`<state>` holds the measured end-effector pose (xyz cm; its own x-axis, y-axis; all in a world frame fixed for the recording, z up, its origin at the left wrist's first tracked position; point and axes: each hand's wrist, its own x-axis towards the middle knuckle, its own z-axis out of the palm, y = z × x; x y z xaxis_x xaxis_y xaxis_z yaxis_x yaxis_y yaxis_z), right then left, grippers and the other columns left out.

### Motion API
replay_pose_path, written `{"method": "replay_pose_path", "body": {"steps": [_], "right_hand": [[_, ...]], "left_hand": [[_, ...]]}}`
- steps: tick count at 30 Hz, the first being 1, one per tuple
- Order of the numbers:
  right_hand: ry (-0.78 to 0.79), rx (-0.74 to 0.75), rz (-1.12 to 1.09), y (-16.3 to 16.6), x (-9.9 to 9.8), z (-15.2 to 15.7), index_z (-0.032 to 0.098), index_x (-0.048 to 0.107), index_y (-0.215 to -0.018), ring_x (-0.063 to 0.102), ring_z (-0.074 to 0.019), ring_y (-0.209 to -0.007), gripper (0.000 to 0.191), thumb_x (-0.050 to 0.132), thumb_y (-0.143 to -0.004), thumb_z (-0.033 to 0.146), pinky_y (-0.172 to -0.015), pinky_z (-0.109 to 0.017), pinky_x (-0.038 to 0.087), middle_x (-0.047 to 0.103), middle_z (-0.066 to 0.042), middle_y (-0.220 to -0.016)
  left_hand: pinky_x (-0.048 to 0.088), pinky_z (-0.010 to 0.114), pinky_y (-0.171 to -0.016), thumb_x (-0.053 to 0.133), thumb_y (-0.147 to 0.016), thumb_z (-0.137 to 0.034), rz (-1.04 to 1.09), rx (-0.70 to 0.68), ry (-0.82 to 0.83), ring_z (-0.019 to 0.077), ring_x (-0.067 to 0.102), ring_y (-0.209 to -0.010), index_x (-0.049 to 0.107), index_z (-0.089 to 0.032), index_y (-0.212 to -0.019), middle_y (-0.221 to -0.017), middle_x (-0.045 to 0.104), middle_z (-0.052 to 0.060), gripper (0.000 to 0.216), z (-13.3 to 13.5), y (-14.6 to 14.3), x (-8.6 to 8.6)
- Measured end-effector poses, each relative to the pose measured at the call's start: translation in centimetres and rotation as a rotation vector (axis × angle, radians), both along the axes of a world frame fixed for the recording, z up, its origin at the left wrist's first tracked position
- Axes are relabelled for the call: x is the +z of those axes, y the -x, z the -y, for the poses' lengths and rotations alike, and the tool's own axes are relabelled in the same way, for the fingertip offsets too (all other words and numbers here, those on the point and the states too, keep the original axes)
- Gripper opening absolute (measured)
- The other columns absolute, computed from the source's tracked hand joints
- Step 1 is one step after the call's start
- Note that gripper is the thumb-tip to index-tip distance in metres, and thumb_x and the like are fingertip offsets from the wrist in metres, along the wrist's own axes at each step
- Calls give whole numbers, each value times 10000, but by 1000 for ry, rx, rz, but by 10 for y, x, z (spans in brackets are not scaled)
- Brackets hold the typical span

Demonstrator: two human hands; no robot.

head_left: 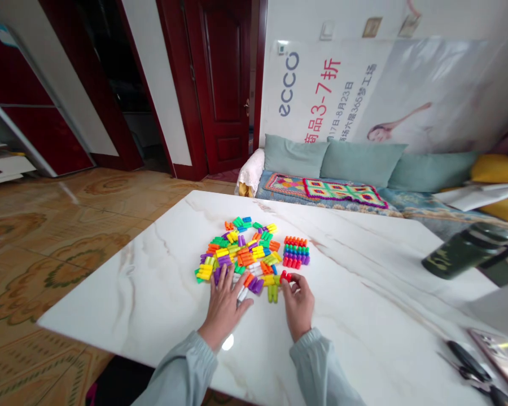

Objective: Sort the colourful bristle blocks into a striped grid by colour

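A loose pile of small coloured plastic blocks (241, 254) lies on the white marble table (364, 293). Beside it on the right stands a small joined stack of blocks (296, 252) in orange, green, blue, purple and red rows. My left hand (225, 301) lies flat with fingers spread on the near edge of the pile, touching purple and white pieces. My right hand (298, 301) pinches a red block (285, 276) between thumb and fingers, just below the joined stack.
A dark green bottle (465, 256) lies on the table at the right. Scissors (474, 369) and a phone (502, 352) lie near the right front corner. A sofa with cushions (330, 169) stands behind the table, a patterned tile floor (46, 237) to the left.
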<state>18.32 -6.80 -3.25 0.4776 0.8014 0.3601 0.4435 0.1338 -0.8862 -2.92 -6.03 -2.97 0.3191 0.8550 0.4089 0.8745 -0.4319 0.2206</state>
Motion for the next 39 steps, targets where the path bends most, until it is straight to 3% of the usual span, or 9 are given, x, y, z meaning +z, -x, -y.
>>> {"method": "replay_pose_path", "body": {"steps": [4, 7, 11, 25, 31, 33, 35, 39], "right_hand": [[-36, -71, -129, -23, -1, -7, 166, 624, -991, 574, -151, -627, 419, 581, -849, 558, -583, -259, 480, 658, -32, -778], [-48, -203, -49, -53, -1, -19, 157, 638, -966, 610, -172, -685, 419, 570, -819, 543, -633, -290, 515, 670, -75, -857], [14, -236, 76, -79, 0, -34, 160, 673, -852, 632, -203, -702, 399, 561, -763, 533, -683, -348, 523, 691, -120, -886], [112, -241, 151, -74, 0, -48, 169, 653, -912, 637, -216, -693, 340, 518, -753, 437, -663, -332, 475, 707, -94, -827], [-11, -285, 201, -64, 0, -37, 155, 606, -1026, 595, -184, -722, 333, 493, -828, 397, -707, -335, 481, 637, -116, -1030], [-63, -231, 251, -50, 2, -27, 173, 609, -1028, 588, -189, -750, 279, 487, -877, 373, -709, -329, 481, 637, -89, -988], [-81, -69, 313, -29, 6, -18, 192, 623, -1025, 597, -202, -815, 233, 506, -909, 357, -745, -333, 487, 651, -72, -973], [-72, 295, 549, 21, 14, -2, 230, 627, -1201, 541, -271, -1122, 332, 615, -887, 336, -947, -425, 444, 640, -90, -1203]], "left_hand": [[206, 636, -1155, 603, -895, -327, 10, -13, -31, 371, 249, -1466, 446, -320, -1457, -1583, 323, 118, 584, -6, 2, -3], [213, 641, -1151, 571, -909, -308, 5, -14, -33, 365, 263, -1461, 465, -309, -1446, -1573, 345, 117, 547, -5, 4, -4], [216, 632, -1155, 563, -912, -317, 15, -10, -38, 356, 277, -1456, 503, -289, -1417, -1566, 358, 116, 509, -4, 4, -3], [209, 623, -1168, 575, -902, -300, 66, -16, -45, 345, 274, -1455, 492, -274, -1408, -1560, 355, 116, 514, -3, 2, -4], [281, 560, -1168, 629, -837, -245, 183, 31, -116, 354, 263, -1445, 606, -199, -1140, -1525, 356, 126, 307, 2, 0, 6], [330, 537, -1135, 652, -805, -233, 195, 61, -112, 353, 372, -1362, 632, -213, -1013, -1421, 453, 121, 210, 4, 0, 12], [404, 508, -1055, 670, -783, -246, 192, 94, -90, 337, 489, -1208, 639, -218, -929, -1231, 554, 119, 152, 6, -1, 19], [464, 448, -903, 665, -787, -264, 179, 132, -24, 286, 563, -993, 636, -224, -929, -986, 600, 74, 150, 10, -1, 26]]}}
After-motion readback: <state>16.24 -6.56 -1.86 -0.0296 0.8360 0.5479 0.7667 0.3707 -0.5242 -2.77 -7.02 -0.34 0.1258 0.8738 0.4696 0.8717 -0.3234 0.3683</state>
